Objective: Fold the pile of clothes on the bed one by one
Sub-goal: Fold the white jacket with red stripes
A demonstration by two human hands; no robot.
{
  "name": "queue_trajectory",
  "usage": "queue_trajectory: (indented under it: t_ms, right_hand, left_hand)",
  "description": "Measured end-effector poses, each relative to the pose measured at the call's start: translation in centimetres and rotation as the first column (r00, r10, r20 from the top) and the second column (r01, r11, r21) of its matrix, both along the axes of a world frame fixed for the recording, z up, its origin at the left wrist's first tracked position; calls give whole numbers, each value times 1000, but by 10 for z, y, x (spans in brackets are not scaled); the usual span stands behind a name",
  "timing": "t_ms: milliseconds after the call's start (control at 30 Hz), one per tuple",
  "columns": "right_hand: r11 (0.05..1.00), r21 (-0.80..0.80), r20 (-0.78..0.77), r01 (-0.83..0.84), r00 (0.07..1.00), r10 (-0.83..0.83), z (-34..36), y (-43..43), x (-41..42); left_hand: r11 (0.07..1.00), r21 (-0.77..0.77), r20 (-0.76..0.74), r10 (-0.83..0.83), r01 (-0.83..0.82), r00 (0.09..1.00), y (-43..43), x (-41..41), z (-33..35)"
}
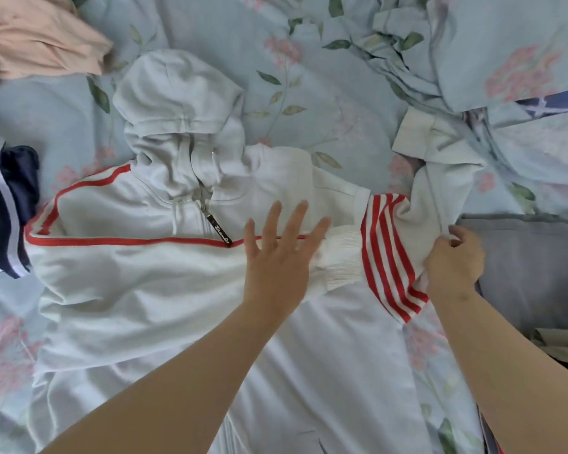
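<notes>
Here, a white zip hoodie (pixel 177 322) lies front-up on the bed (pixel 325 103), its hood pointing away from the wearer. One red-trimmed sleeve (pixel 128 263) is already laid across the chest. The left hand (pixel 276 263) rests flat on the sleeve's ribbed cuff, fingers spread. The right hand (pixel 453 260) pinches white fabric beside a red-striped band (pixel 387 257), apparently the second sleeve, which is not yet folded in. The body has yet to be folded. A peach garment (pixel 40 37) and a navy garment (pixel 10 208) wait at the left. The bedding is rumpled, pale blue and floral, and grey fabric (pixel 532 267) lies to the right.
</notes>
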State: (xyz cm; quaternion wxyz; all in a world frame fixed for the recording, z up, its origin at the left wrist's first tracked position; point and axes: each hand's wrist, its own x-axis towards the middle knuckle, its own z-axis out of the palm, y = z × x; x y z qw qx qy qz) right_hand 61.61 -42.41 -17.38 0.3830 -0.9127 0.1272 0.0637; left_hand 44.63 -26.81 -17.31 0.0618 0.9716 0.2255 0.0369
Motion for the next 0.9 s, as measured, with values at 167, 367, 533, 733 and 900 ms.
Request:
queue_trajectory:
  t_ms: [167, 367, 533, 733, 900]
  right_hand:
    - [970, 236, 13, 57, 998, -62, 15, 0, 6]
    - [779, 474, 285, -411, 908, 306, 59, 30, -51]
    - [362, 260, -40, -895, 364, 930, 44, 46, -121]
    - [952, 17, 159, -305, 941, 299, 36, 37, -118]
    - [948, -59, -124, -313, 944, 305, 31, 45, -73]
  left_hand:
    - [952, -259, -293, -241, 166, 925, -8, -12, -21]
    - [409, -873, -25, 506, -265, 862, 13, -12, 16]
    - [-404, -907, -416, 805, -123, 423, 42, -50, 45]
    - [-364, -879, -476, 712, -308, 517, 40, -76, 38]
    - [-337, -899, -438, 718, -281, 541, 35, -87, 40]
